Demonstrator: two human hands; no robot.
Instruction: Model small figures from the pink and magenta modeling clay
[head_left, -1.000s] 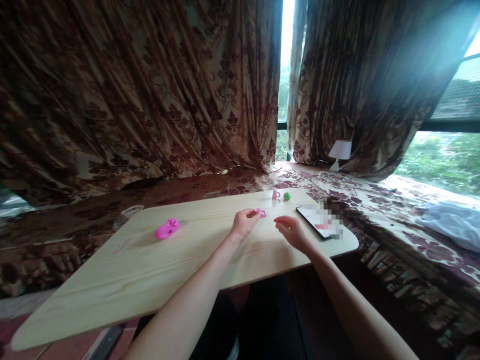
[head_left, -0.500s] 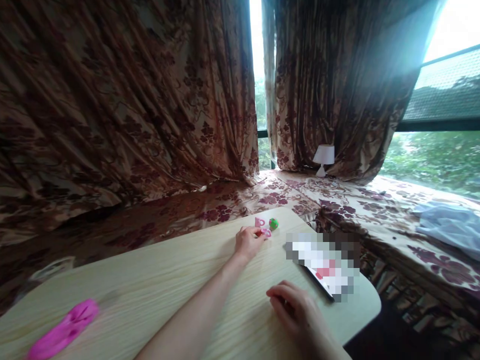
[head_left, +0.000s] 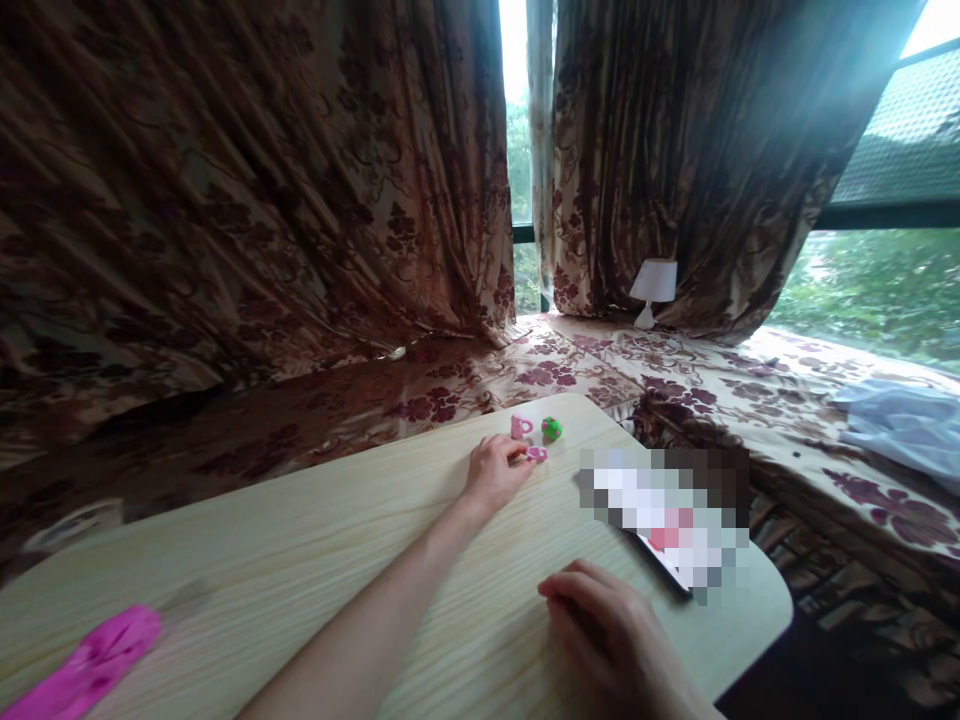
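Green ball (head_left: pixel 552 429) near held pink piece (head_left: pixel 537 454)

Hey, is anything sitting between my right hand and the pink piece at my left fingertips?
Nothing visible blocks the right hand from the pink piece; the device lies right of that path, the left hand left.

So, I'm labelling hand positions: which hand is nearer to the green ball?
Left. The left hand is close to the green ball, on its near left side; the right hand is farther away, lower in the picture.

Free tabletop (head_left: pixel 546 535) between hands (head_left: pixel 496 472) (head_left: pixel 619 632)
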